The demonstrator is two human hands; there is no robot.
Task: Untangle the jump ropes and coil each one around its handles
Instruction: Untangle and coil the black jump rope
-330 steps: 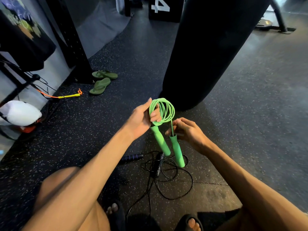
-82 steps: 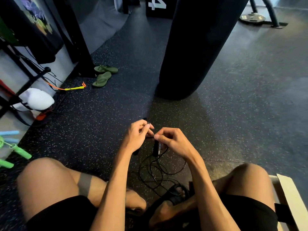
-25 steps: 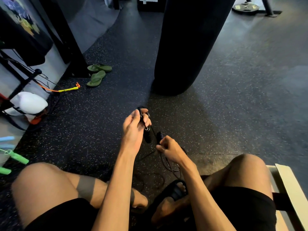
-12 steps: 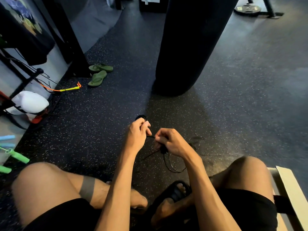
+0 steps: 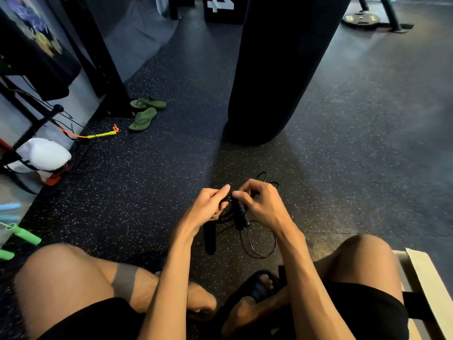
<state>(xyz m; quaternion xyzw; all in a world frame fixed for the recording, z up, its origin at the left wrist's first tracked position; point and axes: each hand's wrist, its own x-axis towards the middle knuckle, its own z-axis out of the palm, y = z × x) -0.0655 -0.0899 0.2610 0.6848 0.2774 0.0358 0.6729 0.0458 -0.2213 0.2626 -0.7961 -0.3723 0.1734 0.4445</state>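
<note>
I hold a black jump rope [image 5: 247, 239] above the floor in front of my knees. My left hand [image 5: 208, 204] grips the upper end of one black handle [image 5: 210, 238], which hangs down below the palm, together with small loops of cord. My right hand [image 5: 261, 203] pinches the cord at the top of the second black handle [image 5: 239, 215]. A loop of loose cord hangs below the hands and more shows behind the right hand. The green jump rope [image 5: 23, 235] lies on the floor at the far left.
A black punching bag [image 5: 277, 69] hangs straight ahead. Green flip-flops [image 5: 145, 114] and a yellow-orange rope handle [image 5: 100, 134] lie at the left by a black rack. A white bag [image 5: 44, 153] sits at the left. A wooden bench edge [image 5: 426, 285] is at my right.
Both hands moved to the right and came closer together. The loose cord hanging under them has grown shorter and small loops now sit between the fingers.
</note>
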